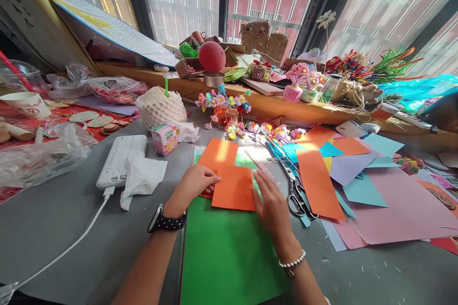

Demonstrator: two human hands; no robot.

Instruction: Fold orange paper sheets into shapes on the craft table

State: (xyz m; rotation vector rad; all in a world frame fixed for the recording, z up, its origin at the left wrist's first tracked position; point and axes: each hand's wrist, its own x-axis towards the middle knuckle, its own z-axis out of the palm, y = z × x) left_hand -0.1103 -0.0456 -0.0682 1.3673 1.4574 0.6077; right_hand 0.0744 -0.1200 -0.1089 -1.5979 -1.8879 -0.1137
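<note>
A square of orange paper (234, 188) lies over the green sheet (229, 252) in front of me. My left hand (195, 183) pinches its left edge between thumb and fingers. At its right edge rests my right hand (270, 200), fingers stretched out along the side of the paper. Just behind, a second orange sheet (218, 152) lies partly under the square. A clear ruler (263, 167) sits beyond my right fingertips. To the right of that hand are black-handled scissors (295, 195) and an orange paper strip (318, 186).
Pink paper (404, 205) and several coloured pieces spread to the right. On the left stand a white power bank (121, 159) with a cable, a crumpled tissue (143, 178), a small pink box (164, 140) and a coconut (161, 107). Crafted flowers (225, 105) stand at the back.
</note>
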